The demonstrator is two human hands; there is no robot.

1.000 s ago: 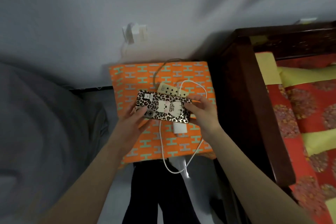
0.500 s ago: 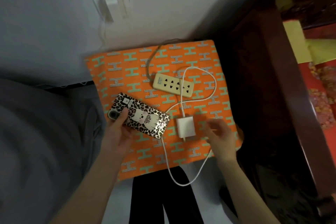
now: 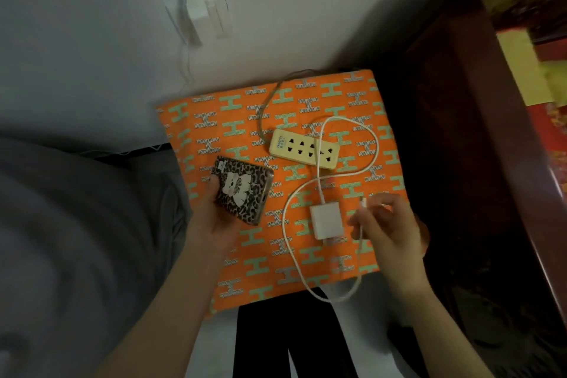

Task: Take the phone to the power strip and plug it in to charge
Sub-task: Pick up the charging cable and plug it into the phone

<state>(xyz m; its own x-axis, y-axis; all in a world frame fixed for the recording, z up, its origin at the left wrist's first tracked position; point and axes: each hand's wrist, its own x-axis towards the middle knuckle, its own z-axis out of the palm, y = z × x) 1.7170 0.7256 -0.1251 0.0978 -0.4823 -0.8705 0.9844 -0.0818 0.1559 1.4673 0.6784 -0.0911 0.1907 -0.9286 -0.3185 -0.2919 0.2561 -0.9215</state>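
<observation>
Item, left grip: my left hand (image 3: 214,221) cups the phone (image 3: 244,190), fingers wrapped under it and thumb pressed on its near-left edge. The phone shows only its leopard-print back with a pale cartoon figure; the screen faces down and is hidden. It is held just above the orange patterned cloth (image 3: 233,264), left of the charger.

Item, right grip: my right hand (image 3: 389,224) pinches the free end of the white cable (image 3: 287,233) between thumb and fingertips, the small connector (image 3: 363,202) poking up just above the pinch. The hand is motion-blurred, so which fingers meet the thumb is hard to make out.

Item, charger: white adapter block (image 3: 326,221) lies flat on the cloth between my two grips, just left of the right one. Its prongs are not discernible. The cable loops past the cloth's near edge and up over the strip.

Item, power strip (image 3: 303,149): cream, beyond both grips, its sockets partly crossed by the cable; its own grey cord (image 3: 264,107) runs off the far edge.

Item, wall outlet (image 3: 199,17): blurred, with a plug fitted, far beyond the left grip.
</observation>
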